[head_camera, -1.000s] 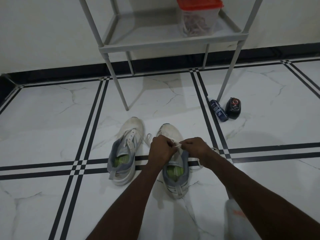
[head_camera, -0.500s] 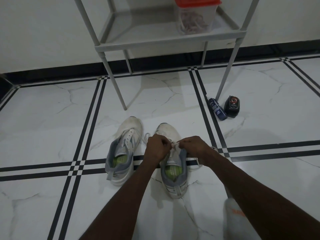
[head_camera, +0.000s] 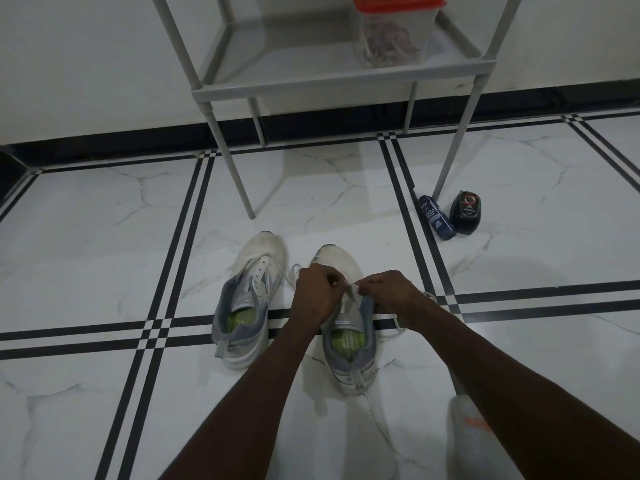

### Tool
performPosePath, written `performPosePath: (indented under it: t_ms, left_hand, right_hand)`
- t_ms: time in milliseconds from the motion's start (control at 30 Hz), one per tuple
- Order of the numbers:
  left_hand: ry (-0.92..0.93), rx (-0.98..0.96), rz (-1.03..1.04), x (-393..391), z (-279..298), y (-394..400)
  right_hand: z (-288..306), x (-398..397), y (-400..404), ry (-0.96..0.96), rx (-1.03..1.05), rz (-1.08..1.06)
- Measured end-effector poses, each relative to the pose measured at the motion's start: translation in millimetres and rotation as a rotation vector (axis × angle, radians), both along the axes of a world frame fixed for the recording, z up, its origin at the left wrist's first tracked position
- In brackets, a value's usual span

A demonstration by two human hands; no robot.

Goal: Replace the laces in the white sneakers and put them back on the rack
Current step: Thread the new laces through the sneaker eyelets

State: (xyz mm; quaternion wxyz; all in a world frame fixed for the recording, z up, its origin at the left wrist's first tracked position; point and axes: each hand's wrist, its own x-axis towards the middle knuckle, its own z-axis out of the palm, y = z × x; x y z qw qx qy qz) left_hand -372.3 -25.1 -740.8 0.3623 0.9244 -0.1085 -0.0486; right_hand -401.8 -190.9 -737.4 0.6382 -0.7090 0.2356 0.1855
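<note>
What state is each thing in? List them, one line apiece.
Left-hand white sneaker: on the floor, eyelets bare, unlaced.
Right-hand white sneaker: on the floor, being laced.
White lace: pinched between both hands.
Left hand: grips the lace.
Right hand: pinches the lace.
Clear plastic box with red lid: closed, on the grey rack.

The floor [head_camera: 104, 237] was glossy, marble-veined tile. The sneakers [head_camera: 249, 299] looked like matt mesh cloth. The rack [head_camera: 332, 81] was smooth grey, the box [head_camera: 391, 39] clear plastic with a red lid.
</note>
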Motion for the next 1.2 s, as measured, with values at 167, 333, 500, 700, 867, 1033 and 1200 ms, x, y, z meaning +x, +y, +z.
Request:
performPosePath:
  t_ms: [167, 333, 500, 700, 867, 1033, 1200]
  left_hand:
    - [-0.006, -0.014, 0.008, -3.6, -2.1, -5.3]
    - [-0.012, -0.022, 0.032, -5.0, -10.9, -8.0]
    - [-0.025, -0.026, 0.083, -5.8, -22.4, -5.7]
    - [-0.028, -0.044, 0.156, -12.1, -25.5, -6.7]
    - [-0.018, -0.058, 0.195, -16.6, -33.1, -6.2]
    - [0.008, -0.046, 0.212, -18.6, -29.0, -9.7]
    - [-0.009, -0.034, 0.235, -17.1, -33.8, -9.5]
  right_hand:
    - [0.7, 0.6, 0.4, 0.047, 0.060, -0.050]
    - [0.6, 1.0, -0.1, 0.069, 0.094, -0.063]
    - [2.8, 0.7, 0.8, 0.081, 0.091, -0.076]
    - [3.7, -0.1, 1.4, 0.096, 0.107, -0.088]
    - [6.6, 0.0, 4.3, 0.107, 0.107, -0.097]
    - [6.9, 4.5, 7.6, 0.123, 0.083, -0.121]
    - [0.1, 8.3, 9.9, 0.111, 0.049, -0.102]
